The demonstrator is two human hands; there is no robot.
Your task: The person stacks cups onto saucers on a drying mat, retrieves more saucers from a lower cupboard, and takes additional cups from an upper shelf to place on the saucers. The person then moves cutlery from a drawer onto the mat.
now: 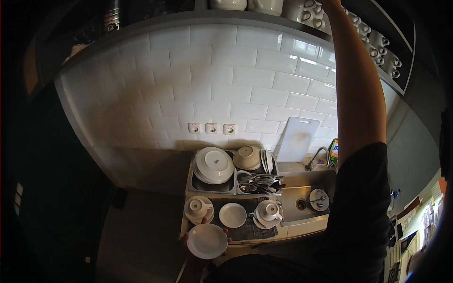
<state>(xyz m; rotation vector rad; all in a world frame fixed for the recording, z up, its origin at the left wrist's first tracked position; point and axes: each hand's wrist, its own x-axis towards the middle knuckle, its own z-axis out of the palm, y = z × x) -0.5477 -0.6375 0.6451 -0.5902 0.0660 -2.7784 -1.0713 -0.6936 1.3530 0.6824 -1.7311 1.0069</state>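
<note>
My left hand grips a white saucer by its rim, fingertips showing at both sides, in front of the counter's edge. High up, my right hand reaches to the shelf among stacked white cups; its fingers are cut off by the upper edge, so I cannot see what they touch. Just beyond the held saucer, an upturned cup rests on saucers. Beside it lies a second white saucer on a dark mat, then another upturned cup on saucers.
Behind the mat, metal trays hold upturned plates, a beige bowl and cutlery. At right is a steel sink with a tap and a small dish. A white cutting board leans on the tiles.
</note>
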